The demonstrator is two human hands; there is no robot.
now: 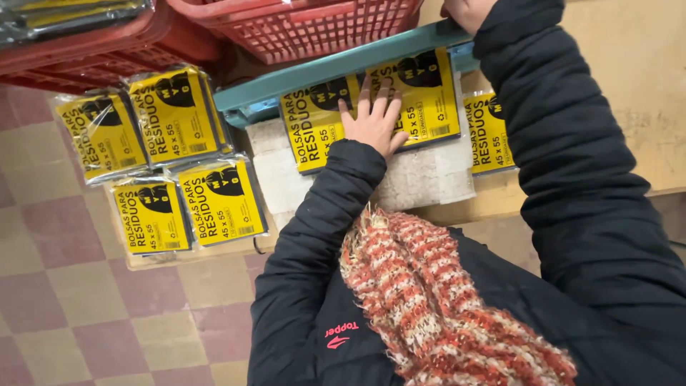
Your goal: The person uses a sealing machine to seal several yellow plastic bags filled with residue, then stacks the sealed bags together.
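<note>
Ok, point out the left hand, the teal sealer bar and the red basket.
left hand (373,121): head view, back of the hand.
teal sealer bar (336,68): head view, middle of the bar.
red basket (307,25): head view, mesh wall.

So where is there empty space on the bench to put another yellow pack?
The bare wooden bench top right of the dark sleeve looks free. It's crowded by the left hand, pressing yellow packs under the teal bar, and at the four-pack pile.

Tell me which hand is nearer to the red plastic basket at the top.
The right hand. It grips the teal bar just beside the red plastic basket, while the left hand lies flat lower down on the yellow packs.
</note>
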